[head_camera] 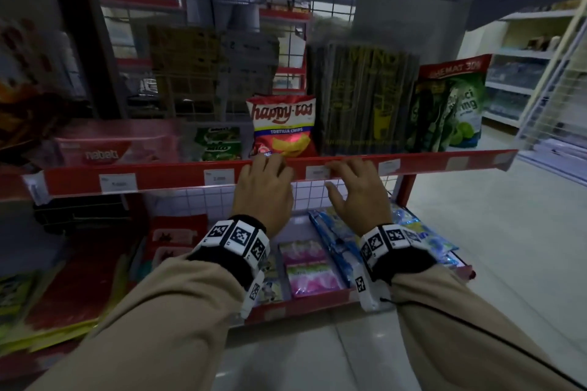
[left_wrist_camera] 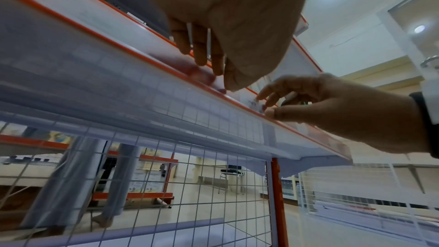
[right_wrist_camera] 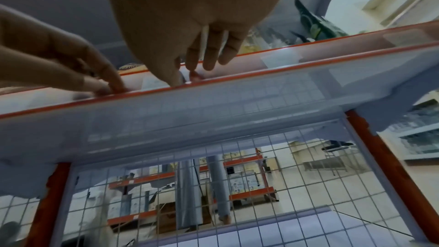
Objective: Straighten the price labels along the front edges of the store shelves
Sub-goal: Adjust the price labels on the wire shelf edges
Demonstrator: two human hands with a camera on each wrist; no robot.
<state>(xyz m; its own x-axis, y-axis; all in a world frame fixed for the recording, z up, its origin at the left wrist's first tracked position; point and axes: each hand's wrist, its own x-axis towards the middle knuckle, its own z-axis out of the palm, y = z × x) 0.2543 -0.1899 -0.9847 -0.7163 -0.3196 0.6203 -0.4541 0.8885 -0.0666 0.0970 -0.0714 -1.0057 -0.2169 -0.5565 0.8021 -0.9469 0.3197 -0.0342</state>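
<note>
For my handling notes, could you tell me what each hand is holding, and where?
Nothing is gripped: the left hand and right hand rest fingertips on the red shelf rail, the right's at a price label.

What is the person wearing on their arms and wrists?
Tan long sleeves cover both arms. Each wrist has a black band ringed with white blocks printed with black square patterns. A thin black cable runs along the right sleeve. Both hands are bare.
</note>
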